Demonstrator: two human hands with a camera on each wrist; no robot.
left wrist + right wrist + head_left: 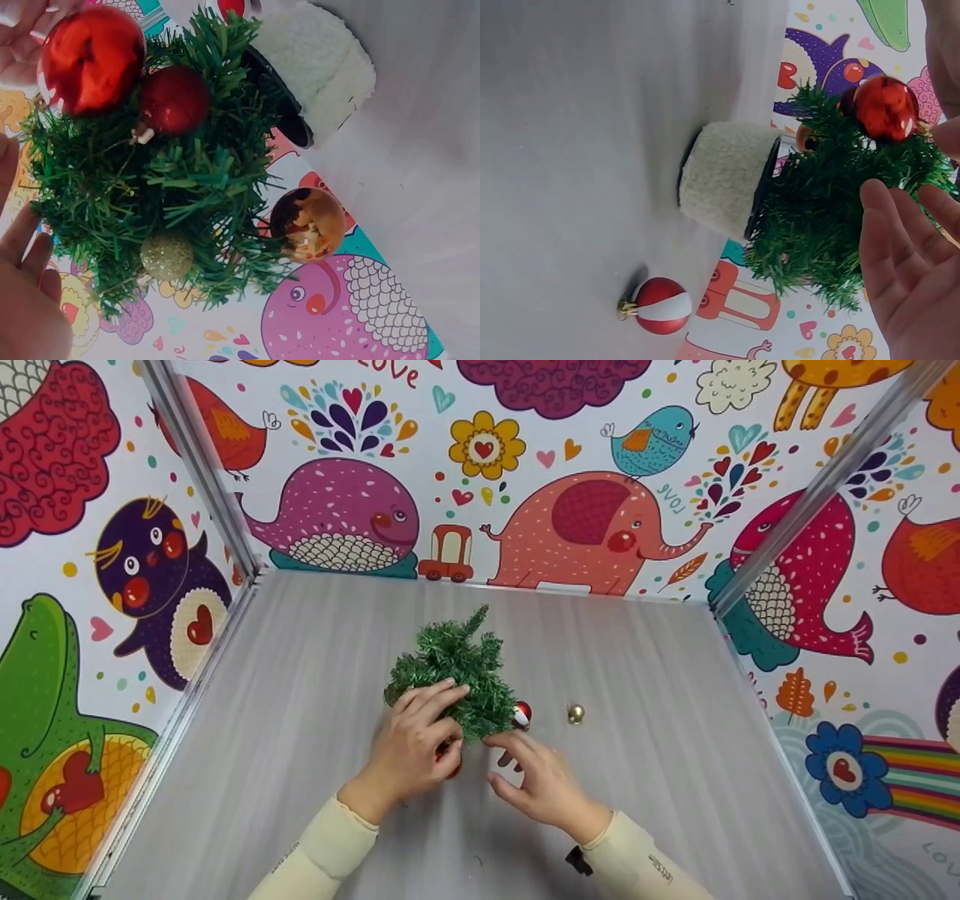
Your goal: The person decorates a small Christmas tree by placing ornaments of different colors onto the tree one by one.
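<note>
Nearest are two pale sleeves (pixel 319 844) reaching in over a grey table (pixel 675 810). The right hand (pixel 544 776) is loosely spread, fingers slightly bent and holding nothing, its fingertips at the lower right edge of a small artificial Christmas tree (pixel 457 660). The left hand (pixel 412 739) lies against the tree's left side, two fingers stretched over the branches; its thumb and forefinger curve close to a large shiny red bauble (pixel 886 109), but I cannot tell whether they pinch it.

The tree stands mid-table between the hands, in a white, fuzzy-covered pot (pixel 727 180). Among its branches are a smaller dark red bauble (pixel 175 100), a glittery gold bauble (pixel 166 255) and a smooth gold bauble (pixel 307 225). It looks light and likely tips easily; the needles seem soft and springy, so the pot would be the firmest hold. The glossy baubles are probably slippery and easily dented or cracked, best pinched by the cap or loop.

To the tree's right, a red-and-white bauble (pixel 662 306) lies near the pot, and a loose gold bauble (pixel 575 713) lies farther right. Beyond rises a white wall (pixel 525 510) of cartoon animals
</note>
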